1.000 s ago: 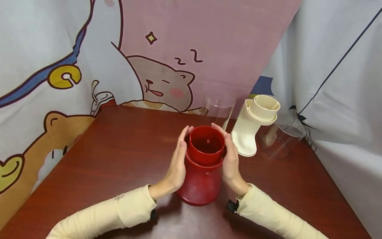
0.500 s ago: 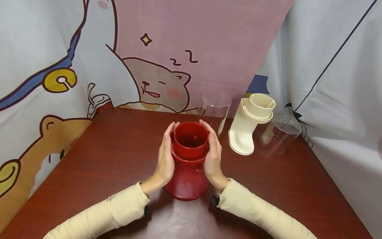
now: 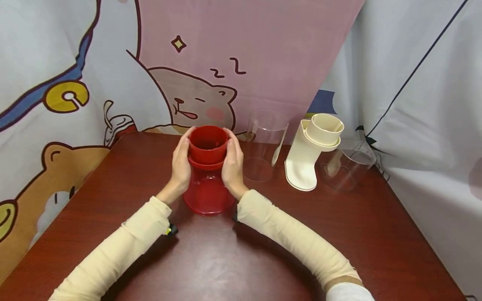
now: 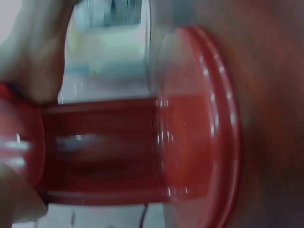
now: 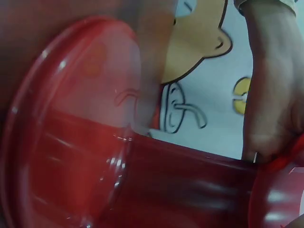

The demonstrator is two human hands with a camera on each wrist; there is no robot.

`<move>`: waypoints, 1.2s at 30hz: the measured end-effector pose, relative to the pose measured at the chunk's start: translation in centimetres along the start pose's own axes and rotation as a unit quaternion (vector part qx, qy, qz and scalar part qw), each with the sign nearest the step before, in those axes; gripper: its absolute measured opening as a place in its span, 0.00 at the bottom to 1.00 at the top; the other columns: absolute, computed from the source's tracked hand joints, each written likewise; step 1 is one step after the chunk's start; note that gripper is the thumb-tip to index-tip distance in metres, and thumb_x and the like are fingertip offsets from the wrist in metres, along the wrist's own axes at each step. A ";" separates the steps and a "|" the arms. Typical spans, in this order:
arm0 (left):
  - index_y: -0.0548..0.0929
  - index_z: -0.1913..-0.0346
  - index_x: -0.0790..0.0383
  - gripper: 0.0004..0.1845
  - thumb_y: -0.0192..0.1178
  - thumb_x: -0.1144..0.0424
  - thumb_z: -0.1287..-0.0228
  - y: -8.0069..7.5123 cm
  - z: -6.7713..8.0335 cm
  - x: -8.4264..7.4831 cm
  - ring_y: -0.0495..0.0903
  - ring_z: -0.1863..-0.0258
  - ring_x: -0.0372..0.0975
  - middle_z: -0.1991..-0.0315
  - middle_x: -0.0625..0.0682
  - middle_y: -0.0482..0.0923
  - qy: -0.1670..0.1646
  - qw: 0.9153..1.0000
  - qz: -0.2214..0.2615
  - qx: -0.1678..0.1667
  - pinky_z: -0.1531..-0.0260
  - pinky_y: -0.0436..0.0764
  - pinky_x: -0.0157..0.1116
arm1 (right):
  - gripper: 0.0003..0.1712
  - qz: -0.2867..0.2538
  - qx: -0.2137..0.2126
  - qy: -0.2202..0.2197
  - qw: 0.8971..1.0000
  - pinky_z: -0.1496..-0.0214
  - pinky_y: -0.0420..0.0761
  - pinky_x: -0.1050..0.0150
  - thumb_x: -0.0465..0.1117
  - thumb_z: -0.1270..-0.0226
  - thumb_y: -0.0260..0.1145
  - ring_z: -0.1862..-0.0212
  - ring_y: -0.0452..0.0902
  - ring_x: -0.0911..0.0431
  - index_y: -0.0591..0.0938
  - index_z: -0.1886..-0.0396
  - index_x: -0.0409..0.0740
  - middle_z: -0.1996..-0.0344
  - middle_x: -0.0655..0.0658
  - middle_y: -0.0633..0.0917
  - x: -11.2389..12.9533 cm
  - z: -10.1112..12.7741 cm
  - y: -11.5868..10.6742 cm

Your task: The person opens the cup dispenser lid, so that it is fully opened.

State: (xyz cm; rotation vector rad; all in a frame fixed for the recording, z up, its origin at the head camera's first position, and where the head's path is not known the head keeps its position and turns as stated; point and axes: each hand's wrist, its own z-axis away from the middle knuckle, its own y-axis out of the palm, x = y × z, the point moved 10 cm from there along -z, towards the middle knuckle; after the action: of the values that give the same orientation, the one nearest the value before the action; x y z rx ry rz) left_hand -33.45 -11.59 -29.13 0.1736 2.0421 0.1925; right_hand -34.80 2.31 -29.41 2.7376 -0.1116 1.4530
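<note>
Both hands hold a glossy red plastic stand, one on either side of its cup-shaped top (image 3: 208,155). My left hand (image 3: 181,165) wraps the left side, fingertips reaching toward the back of the rim. On the opposite side, my right hand (image 3: 233,167) mirrors it. The stand is upright, its wide round base (image 3: 208,198) low at the tabletop. In the left wrist view the base's ridged rim (image 4: 221,118) lies right beside the wood. A curved red neck (image 5: 190,185) joins base and cup in the right wrist view. Inside, the cup's bottom is dark.
A similar cream stand (image 3: 301,167) stands to the right. Between it and the red one is a clear cylinder (image 3: 260,163) with a cream strip (image 3: 276,154) showing along it. Another clear cylinder (image 3: 344,171) is farther right. Printed curtains (image 3: 263,50) border the dark red-brown table (image 3: 211,267).
Both hands have carried the red stand leftward and farther from the body, away from the cream stand. More of the near clear cylinder shows now. The head view has shifted a little.
</note>
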 end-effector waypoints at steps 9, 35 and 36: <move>0.64 0.36 0.57 0.22 0.30 0.59 0.28 -4.6 -5.7 3.0 0.64 0.41 0.40 0.39 0.52 0.65 -0.020 0.999 -0.020 -0.017 0.38 0.60 0.40 | 0.24 0.028 -0.030 0.007 0.999 0.37 0.64 0.69 0.49 0.27 0.35 0.40 0.67 0.61 0.67 0.39 0.47 0.41 0.48 0.72 -3.5 -4.4 3.7; 0.60 0.34 0.50 0.27 0.30 0.44 0.31 -7.3 -8.4 6.5 0.59 0.35 0.38 0.35 0.50 0.59 -0.122 0.992 -0.032 -0.003 0.34 0.54 0.40 | 0.38 0.083 0.069 0.143 0.984 0.31 0.54 0.60 0.71 0.38 0.32 0.33 0.53 0.61 0.50 0.32 0.61 0.33 0.56 0.57 -8.0 -6.7 5.1; 0.59 0.33 0.50 0.29 0.29 0.42 0.32 -7.3 -8.0 6.4 0.57 0.34 0.39 0.34 0.50 0.58 -0.126 0.991 -0.032 0.003 0.33 0.53 0.41 | 0.39 0.079 0.073 0.146 0.984 0.31 0.53 0.60 0.71 0.39 0.32 0.32 0.52 0.61 0.49 0.32 0.61 0.33 0.56 0.56 -7.9 -6.5 5.0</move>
State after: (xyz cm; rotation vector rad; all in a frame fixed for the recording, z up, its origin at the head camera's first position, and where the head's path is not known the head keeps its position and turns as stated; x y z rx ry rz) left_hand -43.80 -17.89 -32.58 0.1297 1.7936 0.1185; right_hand -45.03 -1.89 -32.27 2.6382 -0.2237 1.9604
